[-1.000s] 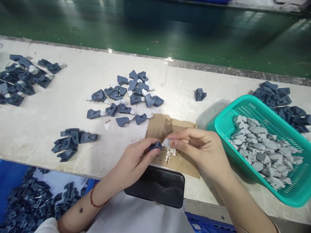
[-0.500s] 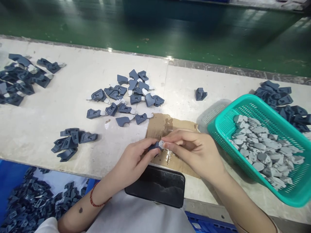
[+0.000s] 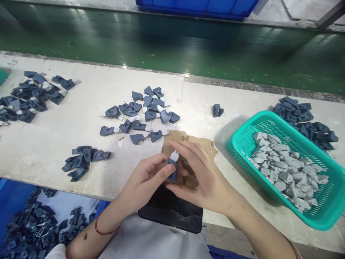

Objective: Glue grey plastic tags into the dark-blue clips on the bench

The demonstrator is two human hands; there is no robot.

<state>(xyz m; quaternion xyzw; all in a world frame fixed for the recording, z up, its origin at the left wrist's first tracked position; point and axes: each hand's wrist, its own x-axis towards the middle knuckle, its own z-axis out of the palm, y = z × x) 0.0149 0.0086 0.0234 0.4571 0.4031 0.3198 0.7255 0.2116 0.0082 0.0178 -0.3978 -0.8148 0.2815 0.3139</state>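
Observation:
My left hand (image 3: 151, 180) pinches a dark blue-grey plastic part (image 3: 172, 173) between thumb and fingers. A light grey insert (image 3: 174, 155) sticks up from its top end. Around the part's right side curves my right hand (image 3: 199, 176), its thumb and fingers spread apart; whether a fingertip touches the part, I cannot tell. Beneath both hands lies a stained brown cardboard sheet (image 3: 207, 145). A black phone (image 3: 172, 212) rests at the table edge just below them.
On the right stands a green plastic basket (image 3: 237, 144) of light grey inserts (image 3: 288, 165), with dark parts (image 3: 293, 109) behind it. Joined parts (image 3: 145, 115) are scattered mid-table, and more (image 3: 35, 93) lie far left. A blue bin (image 3: 10, 194) of dark parts sits lower left.
My right hand has let go of the light grey insert and opened around the part. The part has turned from lying sideways to pointing upward in my left hand. The view has shifted slightly.

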